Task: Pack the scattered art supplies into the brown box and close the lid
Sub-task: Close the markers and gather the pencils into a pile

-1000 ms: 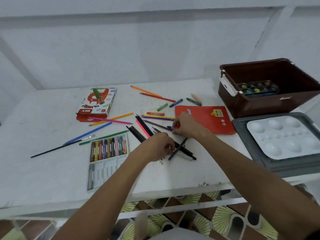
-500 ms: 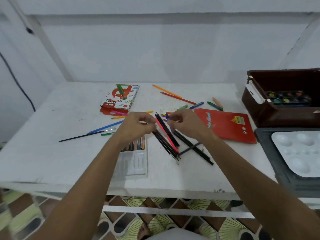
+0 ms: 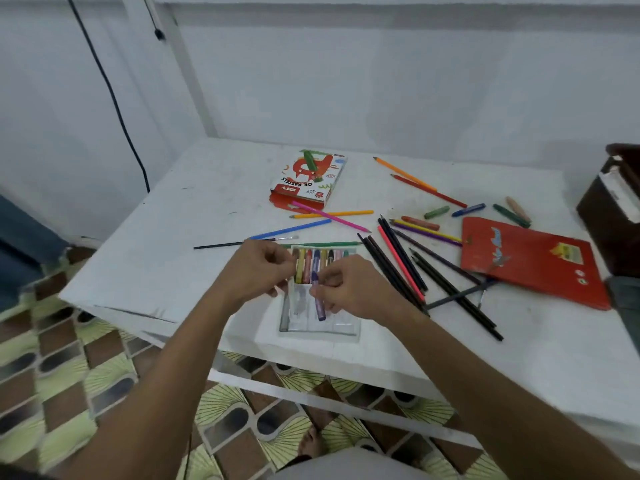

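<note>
arms: bare, no sleeves | wrists: bare | torso: light grey garment (image 3: 346, 465)

Clear glossy plastic pastel tray (image 3: 320, 327), printed cardboard pastel box (image 3: 309, 180), scuffed matt white table (image 3: 194, 258)

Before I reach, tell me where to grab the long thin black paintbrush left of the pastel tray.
Pinch the long thin black paintbrush at mid-handle from above. It lies flat on the white table, running left to right, with bare surface on both sides. Its right end is under the left hand.
</note>
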Available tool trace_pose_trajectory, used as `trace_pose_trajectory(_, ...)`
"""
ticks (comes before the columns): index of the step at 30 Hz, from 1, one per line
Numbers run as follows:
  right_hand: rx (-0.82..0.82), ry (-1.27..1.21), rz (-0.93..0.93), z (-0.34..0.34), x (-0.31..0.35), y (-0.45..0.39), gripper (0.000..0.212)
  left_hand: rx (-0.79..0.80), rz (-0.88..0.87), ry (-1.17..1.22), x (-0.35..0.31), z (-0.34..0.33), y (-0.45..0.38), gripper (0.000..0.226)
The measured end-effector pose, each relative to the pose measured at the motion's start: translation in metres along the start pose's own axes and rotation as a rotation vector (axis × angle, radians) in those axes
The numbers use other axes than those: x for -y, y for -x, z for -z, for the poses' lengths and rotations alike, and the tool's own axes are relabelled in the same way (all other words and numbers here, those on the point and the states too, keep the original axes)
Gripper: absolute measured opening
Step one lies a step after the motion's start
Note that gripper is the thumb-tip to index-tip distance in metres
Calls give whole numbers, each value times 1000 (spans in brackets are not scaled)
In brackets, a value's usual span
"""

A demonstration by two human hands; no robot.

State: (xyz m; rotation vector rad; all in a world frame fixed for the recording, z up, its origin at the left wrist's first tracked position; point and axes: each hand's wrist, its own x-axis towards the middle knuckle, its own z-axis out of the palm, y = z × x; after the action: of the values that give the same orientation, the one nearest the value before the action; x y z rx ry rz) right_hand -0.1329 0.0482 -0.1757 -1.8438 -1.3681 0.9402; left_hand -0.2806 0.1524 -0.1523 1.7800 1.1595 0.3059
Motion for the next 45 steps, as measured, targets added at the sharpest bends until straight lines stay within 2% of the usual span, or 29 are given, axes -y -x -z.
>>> trace_pose_trajectory(7,-97,20,-62,-28,6,-7,24,60,-42,-156,25,-1,-3,9)
trace_pose_trajectory(9,-115,1,-83,-33,7,-6,12,83,-71,-178,28,-2,-3,10)
trace_pose_trajectory(14,-140,21,-118,-36,6,-4,40,79,-139,-237,37,0,-2,6)
trace_pose_trajectory(19,-88,110,-70,-39,1,5,38,114,-216,-325,47,6,7,7)
trace_pose_trajectory(23,-77,174,-31,-44,2,9,38,180,-257,-347,53,2,10,20)
trace_pose_trajectory(26,-58,216,-8,-44,2,8,44,162,-264,-362,55,1,9,24)
trace_pose_trajectory(37,-2,281,42,-42,5,11,38,111,-332,-420,58,-7,14,29)
trace_pose_trajectory(43,46,221,32,-35,6,12,45,289,-302,-404,59,4,13,54)
trace_pose_trajectory(45,41,199,21,-35,4,11,46,304,-307,-419,59,5,14,59)
